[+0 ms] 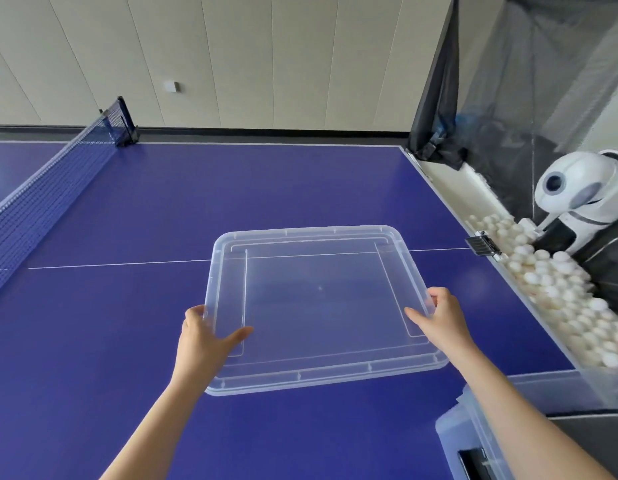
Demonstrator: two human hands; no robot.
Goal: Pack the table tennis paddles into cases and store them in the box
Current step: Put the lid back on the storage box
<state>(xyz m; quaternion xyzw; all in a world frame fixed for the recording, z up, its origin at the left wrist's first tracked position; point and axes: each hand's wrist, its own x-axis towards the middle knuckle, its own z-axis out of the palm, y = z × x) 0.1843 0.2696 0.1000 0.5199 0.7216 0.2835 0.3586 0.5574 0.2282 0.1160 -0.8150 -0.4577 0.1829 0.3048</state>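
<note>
A clear plastic box lid (318, 299) is over the blue table tennis table (127, 341), held flat between both hands. My left hand (205, 336) grips its left edge, thumb on top. My right hand (439, 318) grips its right edge, thumb on top as well. The clear storage box (473, 434) shows partly at the lower right corner, behind my right forearm, with something dark inside it. No paddles or cases can be seen.
The net (51, 188) crosses the table at the left. A trough of several white balls (557, 289) runs along the table's right edge, with a white ball-feeding machine (577, 192) and black catch netting (491, 98) behind it.
</note>
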